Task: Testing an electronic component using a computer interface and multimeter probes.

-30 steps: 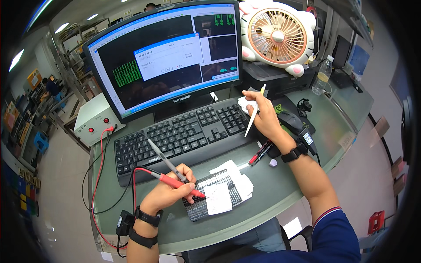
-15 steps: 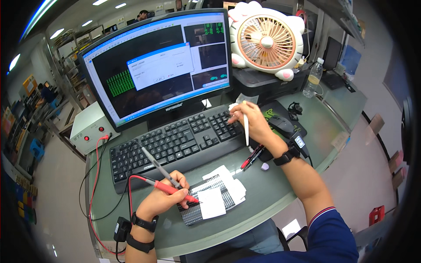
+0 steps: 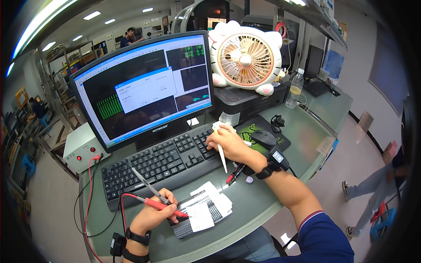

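Head view, left hand (image 3: 151, 215): closed around red cylindrical probe (image 3: 153, 204) and slim grey probe (image 3: 144, 180).
Right hand (image 3: 230, 143): holding slim white stick (image 3: 222, 158) at right end of black keyboard (image 3: 164, 158).

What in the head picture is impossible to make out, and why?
Head view:
Some keys of the keyboard: behind the right hand.
Part of the dark panel: under white papers.
Text in the dialog box: too small.
Head of the rightmost person: cut off by dark rim.
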`<state>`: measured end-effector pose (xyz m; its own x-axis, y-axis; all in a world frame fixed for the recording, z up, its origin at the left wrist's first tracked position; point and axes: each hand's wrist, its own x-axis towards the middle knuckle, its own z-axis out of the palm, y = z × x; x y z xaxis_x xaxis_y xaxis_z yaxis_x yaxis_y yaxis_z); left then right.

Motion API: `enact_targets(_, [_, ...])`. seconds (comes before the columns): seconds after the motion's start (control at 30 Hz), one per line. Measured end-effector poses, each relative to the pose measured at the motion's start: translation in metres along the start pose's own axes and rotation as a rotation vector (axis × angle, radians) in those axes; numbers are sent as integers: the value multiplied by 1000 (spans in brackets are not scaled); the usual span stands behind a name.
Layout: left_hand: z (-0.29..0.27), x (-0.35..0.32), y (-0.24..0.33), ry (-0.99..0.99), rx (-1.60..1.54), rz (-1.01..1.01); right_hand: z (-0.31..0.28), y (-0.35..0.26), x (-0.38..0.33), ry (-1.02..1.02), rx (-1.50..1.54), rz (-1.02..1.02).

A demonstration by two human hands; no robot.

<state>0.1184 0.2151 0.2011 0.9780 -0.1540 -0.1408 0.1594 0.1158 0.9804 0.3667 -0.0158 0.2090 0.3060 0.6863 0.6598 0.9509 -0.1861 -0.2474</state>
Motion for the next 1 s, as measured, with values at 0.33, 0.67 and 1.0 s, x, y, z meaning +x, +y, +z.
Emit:
enact_targets(0.33, [2,1,0,4,-1,1,-3,-2,13,-98,12,32])
enact_targets(0.67, [3,-1,3,14,14,-7,2,29,13,-42,-221,204])
enact_targets(1.0, [2,-2,4,35,31,-6,11,-8,23,-31,23,54])
